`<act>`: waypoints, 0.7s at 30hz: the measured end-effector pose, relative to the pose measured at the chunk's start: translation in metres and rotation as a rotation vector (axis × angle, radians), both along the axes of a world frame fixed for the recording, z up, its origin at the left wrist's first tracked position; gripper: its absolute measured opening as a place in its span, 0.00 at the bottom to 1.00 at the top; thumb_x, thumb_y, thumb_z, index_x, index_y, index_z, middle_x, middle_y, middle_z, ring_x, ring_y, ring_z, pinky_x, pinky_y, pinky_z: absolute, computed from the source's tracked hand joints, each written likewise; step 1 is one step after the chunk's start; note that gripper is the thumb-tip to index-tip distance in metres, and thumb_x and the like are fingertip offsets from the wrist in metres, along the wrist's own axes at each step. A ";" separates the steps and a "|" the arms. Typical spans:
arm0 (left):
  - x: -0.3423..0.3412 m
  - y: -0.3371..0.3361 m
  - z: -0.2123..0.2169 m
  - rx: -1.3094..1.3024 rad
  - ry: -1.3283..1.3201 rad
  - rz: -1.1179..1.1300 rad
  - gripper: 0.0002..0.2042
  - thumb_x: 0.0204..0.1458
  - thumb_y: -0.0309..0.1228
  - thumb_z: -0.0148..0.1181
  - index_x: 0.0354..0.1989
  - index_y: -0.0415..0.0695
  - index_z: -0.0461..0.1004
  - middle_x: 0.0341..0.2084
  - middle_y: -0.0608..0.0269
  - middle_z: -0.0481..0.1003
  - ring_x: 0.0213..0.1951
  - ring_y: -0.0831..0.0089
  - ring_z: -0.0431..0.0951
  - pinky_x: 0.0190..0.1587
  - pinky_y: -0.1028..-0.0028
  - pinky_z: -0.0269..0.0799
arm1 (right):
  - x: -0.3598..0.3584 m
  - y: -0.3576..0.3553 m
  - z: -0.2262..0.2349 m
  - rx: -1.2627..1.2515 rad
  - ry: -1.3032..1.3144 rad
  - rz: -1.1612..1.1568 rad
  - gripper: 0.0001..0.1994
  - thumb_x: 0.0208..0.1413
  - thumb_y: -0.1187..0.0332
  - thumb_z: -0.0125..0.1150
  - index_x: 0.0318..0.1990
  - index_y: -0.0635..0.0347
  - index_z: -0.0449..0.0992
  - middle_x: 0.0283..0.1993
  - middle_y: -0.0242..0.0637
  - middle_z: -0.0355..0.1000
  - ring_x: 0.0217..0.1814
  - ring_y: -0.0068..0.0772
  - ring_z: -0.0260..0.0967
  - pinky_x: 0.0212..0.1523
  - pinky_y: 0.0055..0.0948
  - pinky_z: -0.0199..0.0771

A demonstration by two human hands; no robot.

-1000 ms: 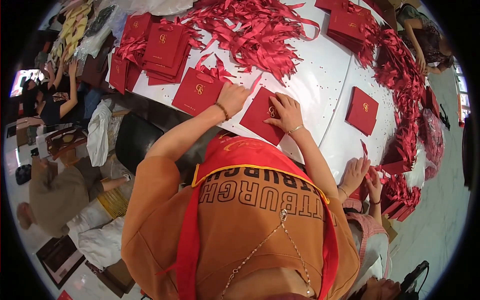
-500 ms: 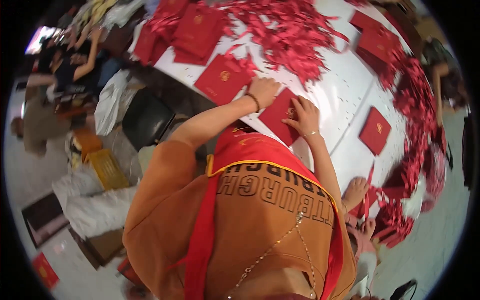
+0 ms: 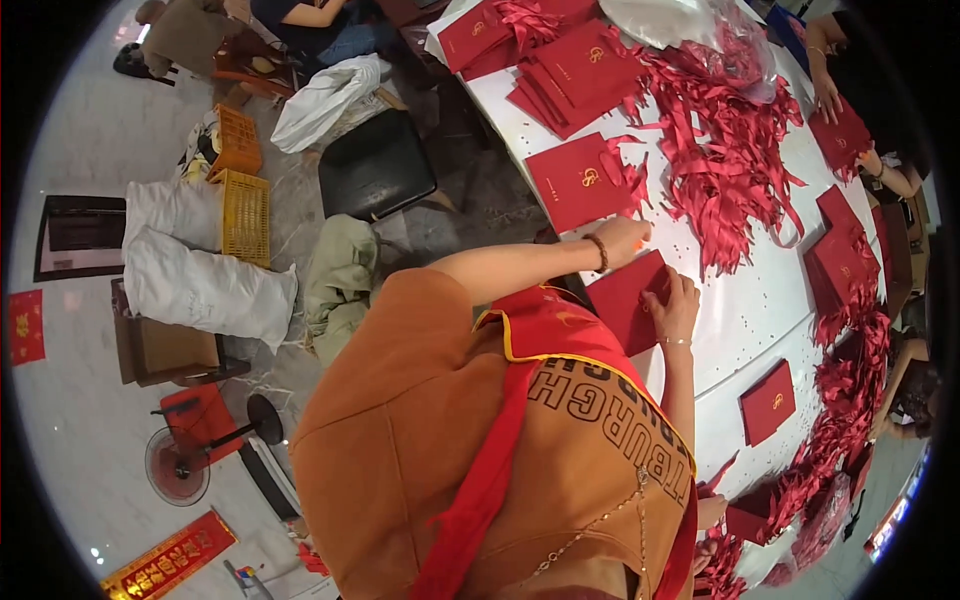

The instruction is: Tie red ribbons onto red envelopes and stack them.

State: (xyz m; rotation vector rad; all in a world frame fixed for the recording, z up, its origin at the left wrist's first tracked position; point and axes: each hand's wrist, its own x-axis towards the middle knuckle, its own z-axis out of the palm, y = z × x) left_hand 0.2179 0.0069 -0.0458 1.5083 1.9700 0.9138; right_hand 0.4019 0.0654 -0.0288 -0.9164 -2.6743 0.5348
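A flat red paper bag [image 3: 622,296] lies on the white table in front of me, close to its edge. My left hand [image 3: 622,240], with a beaded bracelet at the wrist, is closed just above the bag's far left edge. A small orange bit shows at its fingertips, too small to name. On the bag's right part rests my right hand [image 3: 674,308], thumb and fingers apart, touching its surface. Beyond my left hand lies another red bag [image 3: 580,182] with a gold emblem and red ribbon.
A heap of red ribbons [image 3: 715,170] covers the far table, beside stacked red bags [image 3: 585,75]. More bags [image 3: 768,402] lie to the right. Other people's hands [image 3: 826,100] work at the far right. A black chair [image 3: 378,165] stands left of the table.
The whole view has turned, so the table appears farther right. The gold emblem on the bag before me no longer shows. My right hand's fingers are more bent.
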 end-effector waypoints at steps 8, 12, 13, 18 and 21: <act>-0.001 -0.019 0.008 -0.111 -0.522 0.017 0.11 0.38 0.23 0.57 0.33 0.37 0.72 0.27 0.55 0.75 0.32 0.70 0.75 0.35 0.75 0.70 | -0.014 0.027 -0.007 -0.798 0.059 -0.204 0.14 0.41 0.66 0.62 0.37 0.61 0.73 0.30 0.42 0.73 0.29 0.32 0.71 0.32 0.28 0.69; -0.004 -0.017 0.018 -0.201 -0.250 0.016 0.09 0.42 0.25 0.57 0.34 0.40 0.73 0.28 0.59 0.75 0.28 0.76 0.75 0.27 0.77 0.70 | -0.014 0.025 -0.004 -0.670 0.049 -0.196 0.16 0.41 0.63 0.62 0.38 0.59 0.74 0.32 0.42 0.73 0.33 0.37 0.71 0.36 0.30 0.68; -0.004 -0.014 0.017 -0.176 -0.245 0.033 0.09 0.42 0.24 0.57 0.34 0.39 0.73 0.28 0.59 0.75 0.28 0.76 0.75 0.27 0.78 0.70 | -0.013 0.026 -0.002 -0.735 0.041 -0.195 0.16 0.41 0.63 0.62 0.38 0.59 0.74 0.32 0.42 0.73 0.34 0.37 0.71 0.37 0.29 0.68; 0.015 -0.007 0.019 0.068 -0.420 0.097 0.09 0.42 0.23 0.57 0.34 0.38 0.72 0.25 0.57 0.75 0.27 0.77 0.75 0.29 0.79 0.70 | -0.009 0.027 -0.008 -0.827 0.039 -0.213 0.16 0.41 0.63 0.62 0.39 0.59 0.74 0.34 0.42 0.73 0.36 0.37 0.71 0.38 0.28 0.68; 0.021 -0.004 0.016 -0.023 -0.455 0.032 0.09 0.41 0.22 0.57 0.33 0.37 0.72 0.24 0.56 0.75 0.27 0.76 0.75 0.31 0.78 0.71 | -0.008 0.027 -0.016 -0.844 0.091 -0.189 0.17 0.41 0.63 0.62 0.40 0.59 0.73 0.35 0.42 0.73 0.37 0.36 0.71 0.39 0.28 0.67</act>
